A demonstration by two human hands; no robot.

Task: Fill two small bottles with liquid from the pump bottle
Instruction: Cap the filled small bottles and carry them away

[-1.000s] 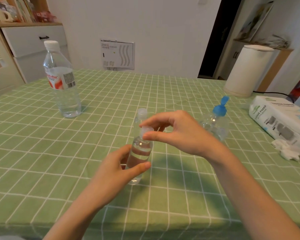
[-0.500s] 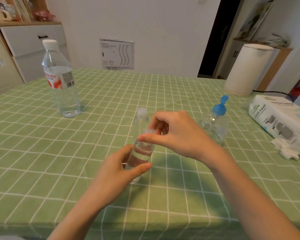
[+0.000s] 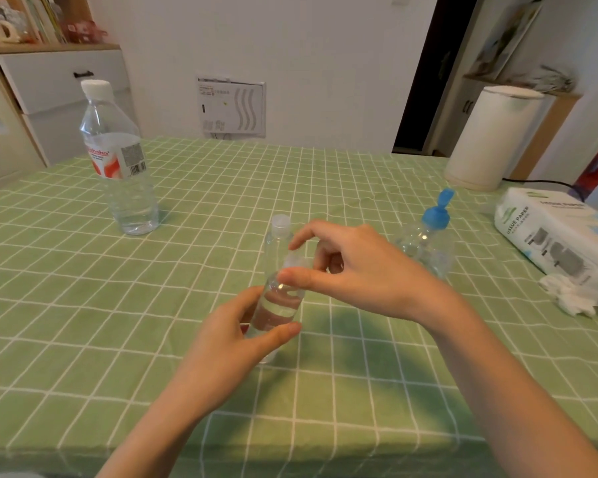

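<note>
While your left hand [image 3: 228, 343] wraps the small bottle [image 3: 277, 305] round its middle, low over the table [image 3: 83, 305] in front of you, hold it firm and upright so nothing spills. Your right hand [image 3: 359, 270] pinches the cap [image 3: 296, 262] between thumb and curled fingers [image 3: 308, 232]; turn it squarely, without tilting. You cannot tell whether the cap sits on its threads, or whether the base touches the table. The second small bottle [image 3: 279, 232] stands just behind, mostly hidden, its fill unclear. The pump bottle [image 3: 428, 236] is partly behind your right wrist.
</note>
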